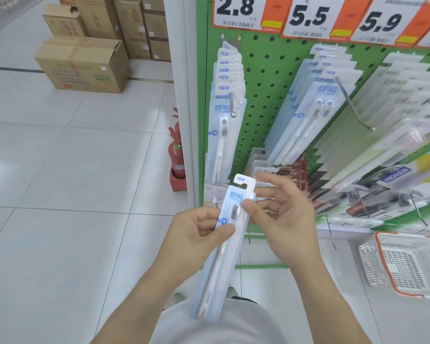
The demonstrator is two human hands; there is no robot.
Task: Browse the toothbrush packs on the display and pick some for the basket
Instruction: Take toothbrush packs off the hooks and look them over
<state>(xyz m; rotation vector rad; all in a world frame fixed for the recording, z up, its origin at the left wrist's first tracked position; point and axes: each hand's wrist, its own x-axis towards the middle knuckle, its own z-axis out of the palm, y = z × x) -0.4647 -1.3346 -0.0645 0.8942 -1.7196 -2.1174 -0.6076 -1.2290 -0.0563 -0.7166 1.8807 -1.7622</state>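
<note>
- Green pegboard display (263, 78) stood upright at right of view, hung with rows of toothbrush packs on metal hooks; price cards reading 2.8, 5.5 and 5.9 fixed along its top.
- Brown cardboard cartons (85, 63) stacked on the white tiled floor (60, 170), well apart from the display, upper left.
- White mesh basket (405, 264) with orange rim sat on the floor at lower right, below the display.
- Red fire extinguisher (176, 155) stood in a red base against the display's left end post.
- Held toothbrush pack (224, 244) noted between both hands in front of the display, tilted, hang tab marked NEW uppermost, lower end near the body.
- Left hand (196, 239) gripped the pack's left edge, thumb laid across its front, fingers curled behind.
- Right hand (283, 219) pinched the pack's upper right edge beside the brush head, thumb on the front, remaining fingers loosely spread.
</note>
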